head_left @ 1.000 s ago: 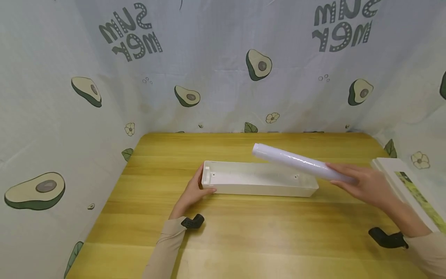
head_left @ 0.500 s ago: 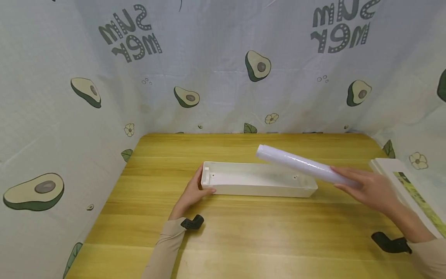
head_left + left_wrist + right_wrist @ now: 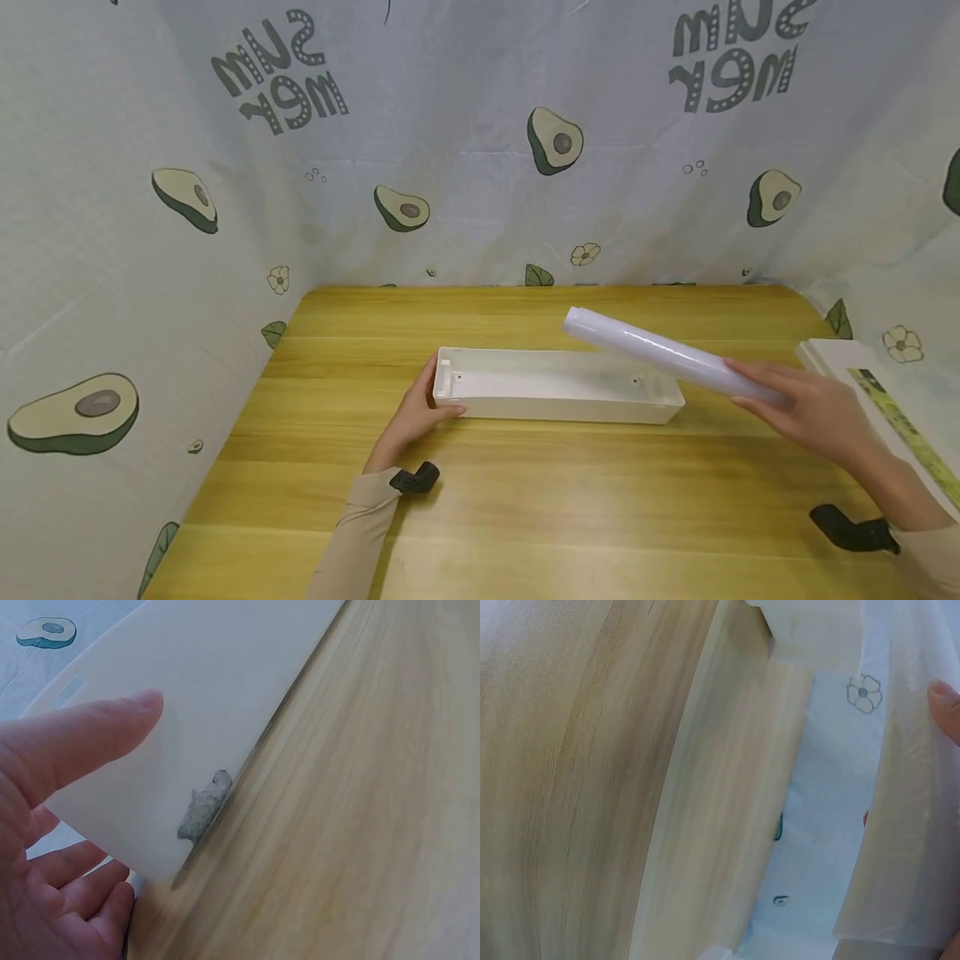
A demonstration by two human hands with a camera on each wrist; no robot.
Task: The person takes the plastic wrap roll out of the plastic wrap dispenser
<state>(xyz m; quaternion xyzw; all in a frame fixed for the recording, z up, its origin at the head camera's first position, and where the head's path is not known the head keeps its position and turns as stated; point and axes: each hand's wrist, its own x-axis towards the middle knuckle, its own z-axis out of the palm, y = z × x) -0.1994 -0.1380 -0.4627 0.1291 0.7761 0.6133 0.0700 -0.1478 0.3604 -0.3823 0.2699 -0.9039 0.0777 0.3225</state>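
A long white plastic box (image 3: 562,408), without a lid, lies lengthwise on the wooden table. My left hand (image 3: 412,412) holds its left end, thumb on the front wall and fingers behind the end. The left wrist view shows the thumb (image 3: 90,742) against that wall, near a grey rough patch (image 3: 205,806). My right hand (image 3: 813,412) grips the right end of a roll of glossy, translucent whitish film (image 3: 660,350). This roll hangs tilted above the right half of the box, its left end higher. In the right wrist view the film (image 3: 911,847) fills the right side.
At the table's right edge lies a long white piece (image 3: 836,354) with a green and yellow printed strip (image 3: 903,429), partly behind the right arm. A patterned curtain (image 3: 480,167) with avocados surrounds the wooden table (image 3: 525,500) at the back and sides.
My right hand has shifted slightly to the right, carrying the film roll with it. The left hand and the box stay where they were.
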